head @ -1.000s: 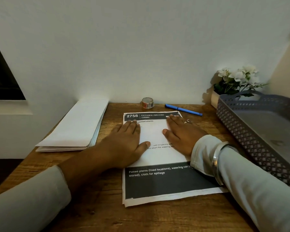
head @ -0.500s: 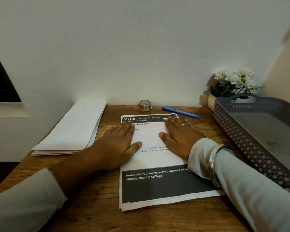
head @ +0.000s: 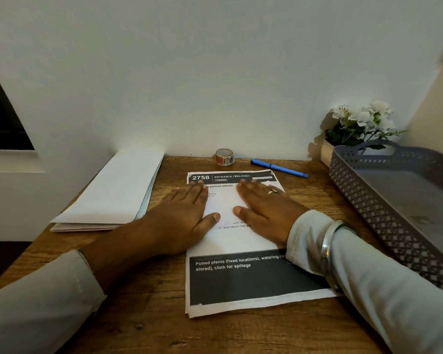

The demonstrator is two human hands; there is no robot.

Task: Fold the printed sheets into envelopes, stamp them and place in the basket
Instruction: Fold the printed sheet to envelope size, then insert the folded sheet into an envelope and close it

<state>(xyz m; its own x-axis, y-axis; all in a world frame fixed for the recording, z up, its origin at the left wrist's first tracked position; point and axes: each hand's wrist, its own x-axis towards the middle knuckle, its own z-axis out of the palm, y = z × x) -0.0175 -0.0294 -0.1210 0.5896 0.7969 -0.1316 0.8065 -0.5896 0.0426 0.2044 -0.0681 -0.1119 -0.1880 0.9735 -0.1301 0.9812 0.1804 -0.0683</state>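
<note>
Head view: left hand and right hand lie flat, fingers straight and holding nothing, covering the middle text of the printed sheets; the basket is cut off.

A blue pen lies near the back edge of the wooden desk. In the far right corner, white flowers stand in a pale pot against the white wall.
</note>
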